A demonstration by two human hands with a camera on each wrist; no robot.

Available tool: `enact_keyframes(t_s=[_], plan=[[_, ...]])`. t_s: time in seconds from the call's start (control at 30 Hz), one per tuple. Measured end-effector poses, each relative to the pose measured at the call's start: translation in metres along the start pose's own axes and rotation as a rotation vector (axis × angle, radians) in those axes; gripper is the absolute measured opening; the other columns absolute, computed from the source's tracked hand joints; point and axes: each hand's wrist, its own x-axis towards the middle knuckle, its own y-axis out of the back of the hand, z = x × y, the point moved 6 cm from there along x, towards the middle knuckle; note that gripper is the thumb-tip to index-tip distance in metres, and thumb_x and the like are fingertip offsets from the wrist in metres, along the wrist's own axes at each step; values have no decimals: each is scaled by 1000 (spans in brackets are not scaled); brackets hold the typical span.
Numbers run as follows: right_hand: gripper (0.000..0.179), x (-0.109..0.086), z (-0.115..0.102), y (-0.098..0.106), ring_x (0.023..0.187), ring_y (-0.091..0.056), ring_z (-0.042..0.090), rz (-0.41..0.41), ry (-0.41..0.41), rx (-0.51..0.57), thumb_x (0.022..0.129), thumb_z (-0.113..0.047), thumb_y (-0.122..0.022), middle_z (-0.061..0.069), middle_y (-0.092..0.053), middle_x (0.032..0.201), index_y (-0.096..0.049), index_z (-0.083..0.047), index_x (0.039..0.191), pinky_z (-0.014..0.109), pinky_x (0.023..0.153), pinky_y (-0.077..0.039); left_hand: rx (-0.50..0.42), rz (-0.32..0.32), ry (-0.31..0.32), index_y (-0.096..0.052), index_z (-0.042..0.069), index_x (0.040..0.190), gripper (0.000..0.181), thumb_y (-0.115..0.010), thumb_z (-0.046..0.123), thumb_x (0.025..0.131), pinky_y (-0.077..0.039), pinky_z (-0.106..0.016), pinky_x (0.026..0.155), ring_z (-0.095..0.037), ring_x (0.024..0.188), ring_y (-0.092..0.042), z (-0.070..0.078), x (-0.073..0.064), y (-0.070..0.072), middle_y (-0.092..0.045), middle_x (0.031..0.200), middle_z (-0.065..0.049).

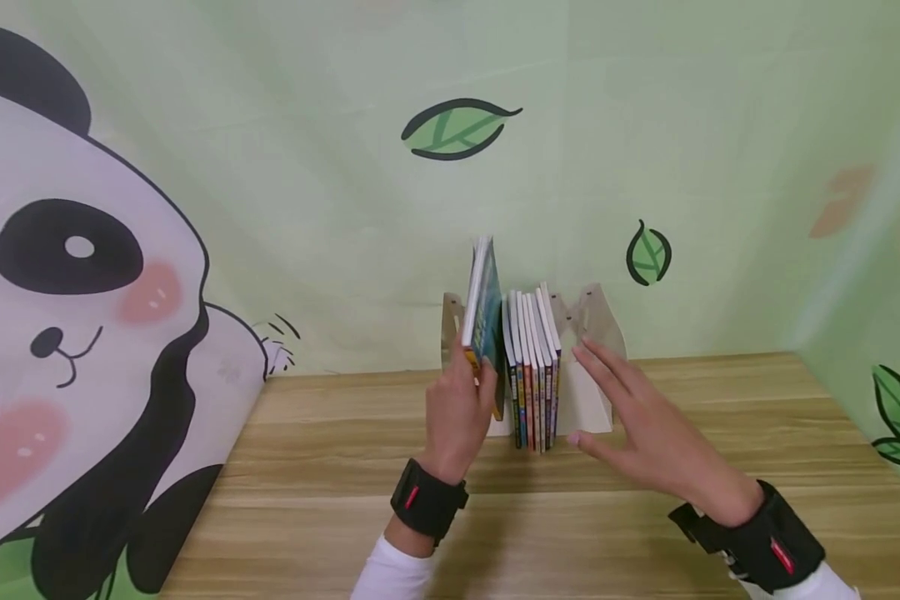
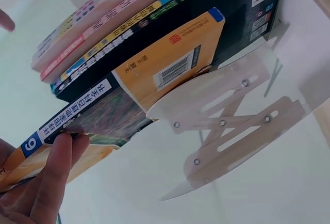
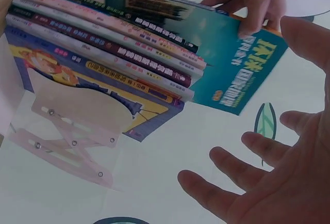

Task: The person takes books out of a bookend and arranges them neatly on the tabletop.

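My left hand [image 1: 456,414] grips a book with a teal front cover [image 3: 227,53] and an orange-and-dark spine [image 2: 77,108]. That book stands raised and tilted at the left end of a row of thin books [image 1: 532,367], its lower part between the row and the left side of a pale folding bookend [image 2: 227,121]. Several upright books with colourful spines make up the row. Right of the row, my right hand [image 1: 645,421] hovers with fingers spread, holding nothing. In the right wrist view, the row's outermost book has a purple and yellow cover [image 3: 93,79].
The bookend's right side panel [image 1: 596,321] stands a little apart from the row. Under everything is a wood-grain table [image 1: 330,467]. A light green backdrop [image 1: 307,208] with leaf drawings and a large printed panda [image 1: 67,275] rises behind and at the left.
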Motion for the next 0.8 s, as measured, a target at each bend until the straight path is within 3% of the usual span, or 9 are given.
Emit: enact_keyframes(t_s=[0.1,0.3,0.57,0.8], plan=[[97,5,0,4,139,-37,40,18,20,2,82,-31,-79,11,-25,162,-20,-16,158,60,103,-44,-6,27,-28,-34,5,147,52,-53,14,100,-42,-13,42,-17,54,-64,2,2,5,-69,119,-20],[96,13,0,7,140,-38,39,21,12,17,83,-34,-78,12,-29,160,-21,-18,158,61,105,-41,-13,72,-56,-37,2,144,49,-54,13,99,-55,-22,49,-23,72,-74,6,1,15,-70,115,-21],[98,20,0,10,140,-36,40,23,9,12,83,-34,-78,16,-31,159,-18,-18,158,61,106,-41,-12,122,-107,-41,-1,139,44,-54,10,98,-55,-23,49,-21,70,-73,15,1,27,-71,112,-21],[97,29,0,19,142,-34,40,11,-1,25,85,-35,-76,16,-29,160,-16,-20,159,62,107,-39,-43,185,-140,-34,0,147,55,-55,10,97,-57,-23,53,-22,72,-74,23,5,45,-69,118,-22]])
